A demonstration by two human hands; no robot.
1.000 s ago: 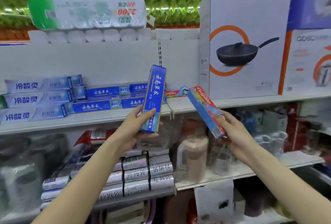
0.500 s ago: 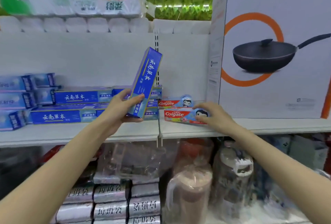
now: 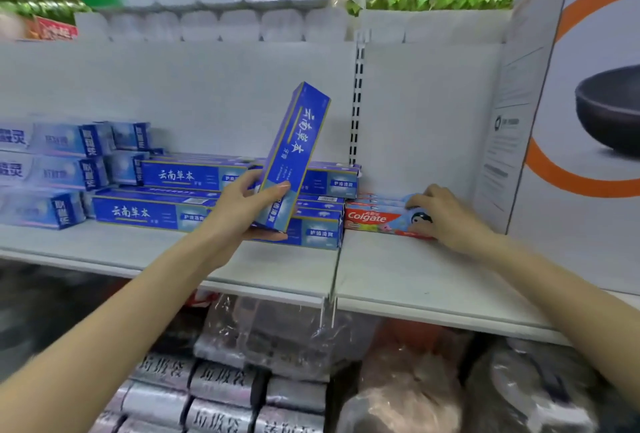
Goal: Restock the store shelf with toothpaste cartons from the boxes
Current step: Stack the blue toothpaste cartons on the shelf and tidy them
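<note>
**A:** How far along is the restocking?

**B:** Partway, I'd say. The white metal shelf [image 3: 415, 280] already carries a stack of long dark-blue toothpaste cartons with white lettering [image 3: 166, 205], lying flat in layers. To its left is a pile of pale-blue cartons [image 3: 52, 172].

**A:** And the hands?

**B:** The left hand [image 3: 252, 205] grips one more dark-blue cardboard carton [image 3: 294, 152] by its lower end, thumb on the front face and fingers wrapped behind. The carton is tilted nearly upright in front of the stack, so it isn't shelved yet. The right hand [image 3: 446, 217] has its fingers bent over the right end of a red-and-white Colgate carton [image 3: 374, 217]. That one lies flat on the shelf, touching the blue stack's right side (the thumb is hidden, so I can't tell how firm the hold is).

**A:** So what's left?

**B:** Let go of the Colgate carton, then lay the blue one flat on its stack. There's bare shelf between the Colgate carton and the big white frying-pan box [image 3: 588, 207]. The supply boxes aren't in view, so I can't tell how many cartons remain.
</note>
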